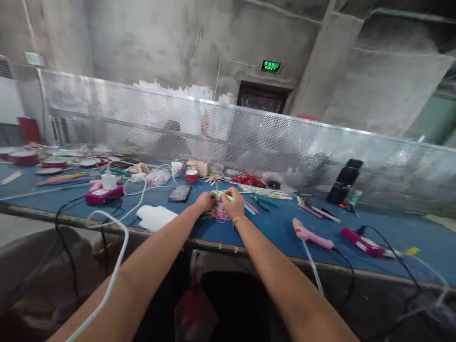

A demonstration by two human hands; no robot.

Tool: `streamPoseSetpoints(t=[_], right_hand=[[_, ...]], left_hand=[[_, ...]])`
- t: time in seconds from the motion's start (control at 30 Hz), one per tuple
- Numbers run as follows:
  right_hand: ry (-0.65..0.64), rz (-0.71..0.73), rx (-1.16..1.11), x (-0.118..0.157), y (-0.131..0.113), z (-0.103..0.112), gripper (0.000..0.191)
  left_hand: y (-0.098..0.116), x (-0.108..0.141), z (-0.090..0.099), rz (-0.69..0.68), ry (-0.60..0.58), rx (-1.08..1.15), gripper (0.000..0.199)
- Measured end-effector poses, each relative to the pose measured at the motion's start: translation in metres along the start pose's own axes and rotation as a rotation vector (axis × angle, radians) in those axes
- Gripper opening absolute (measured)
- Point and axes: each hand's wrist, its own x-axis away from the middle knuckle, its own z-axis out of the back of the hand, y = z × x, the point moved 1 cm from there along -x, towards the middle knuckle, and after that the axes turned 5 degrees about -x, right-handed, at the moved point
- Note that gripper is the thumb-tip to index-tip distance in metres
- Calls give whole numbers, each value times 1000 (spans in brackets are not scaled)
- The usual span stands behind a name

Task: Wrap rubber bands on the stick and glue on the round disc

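Observation:
Near the front middle of the blue table [278, 223], my two hands are close together over a small pile of thin multicoloured strands [220, 213]. My right hand [233, 203] has its fingers closed on a light green stick [230, 198]. Just left of it, my left hand [205, 202] has its fingers pressed together beside a short upright piece, red and teal [217, 187]; what it grips is too small to make out. Red and teal sticks [251, 208] lie right of my right hand.
A pink glue gun [311, 235] and a magenta power strip [363, 242] lie at right, pliers [260, 203] nearer. Left are white paper [156, 217], a blurred-out phone-like object [180, 192], cables and another magenta strip [104, 195]. A perforated metal screen [270, 137] stands behind.

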Motion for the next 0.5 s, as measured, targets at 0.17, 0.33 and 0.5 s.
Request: streamPoseSetpoints(t=[0.17, 0.33, 0.5], right_hand=[[0, -34, 43, 0, -2, 1, 13], [-1, -27, 39, 1, -4, 3, 11], [4, -46, 44, 1, -3, 4, 12]], left_hand=[[-1, 0, -2, -6, 27, 8, 21], [-3, -4, -6, 0, 34, 74, 20], [-4, -3, -7, -13, 54, 88, 20]])
